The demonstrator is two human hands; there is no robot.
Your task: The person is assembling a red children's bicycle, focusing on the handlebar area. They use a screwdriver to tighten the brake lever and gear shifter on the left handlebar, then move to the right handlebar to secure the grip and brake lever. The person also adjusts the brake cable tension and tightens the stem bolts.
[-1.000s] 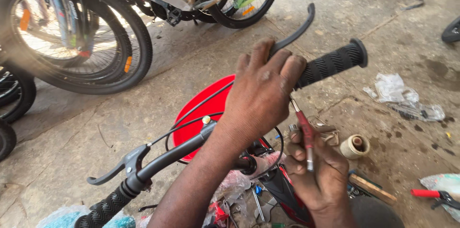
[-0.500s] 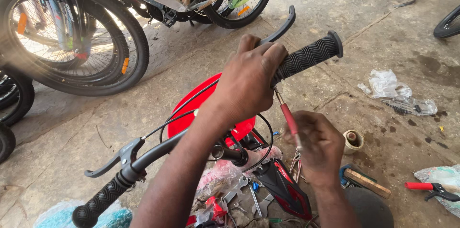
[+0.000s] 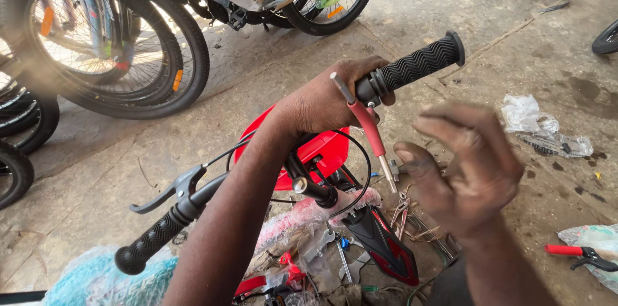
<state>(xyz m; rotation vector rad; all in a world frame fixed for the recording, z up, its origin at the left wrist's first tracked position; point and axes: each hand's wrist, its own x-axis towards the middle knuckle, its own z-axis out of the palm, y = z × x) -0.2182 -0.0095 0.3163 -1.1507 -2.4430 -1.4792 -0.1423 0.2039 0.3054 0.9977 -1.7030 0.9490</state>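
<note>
Head view: the left hand (image 3: 328,103) is wrapped around the handlebar just beside the black ribbed grip (image 3: 418,64), its fingers closed on the bar and, as far as can be seen, also clamping the shaft of a red-handled screwdriver (image 3: 365,127), which hangs slanted down to the right with its metal tip lowest. The right hand (image 3: 470,167) is held free in the air to the right of the screwdriver, its fingers loosely curled and spread, touching nothing; it is blurred. The handlebar (image 3: 257,171) runs from that grip down to the near left, where a second black grip (image 3: 151,241) and a brake lever (image 3: 170,191) are seen. Thin black cables (image 3: 360,177) loop beneath the bar, in front of a red round part (image 3: 322,148). Below, near the bottom edge, a black-and-red moulded piece (image 3: 383,245) and small tools are lying in a heap. Clear crumpled plastic (image 3: 541,129) is lying on the concrete floor (image 3: 515,36) at the right, and red-handled pliers (image 3: 576,254) at the near right. Bicycle wheels (image 3: 109,42) are standing at the far left.
</note>
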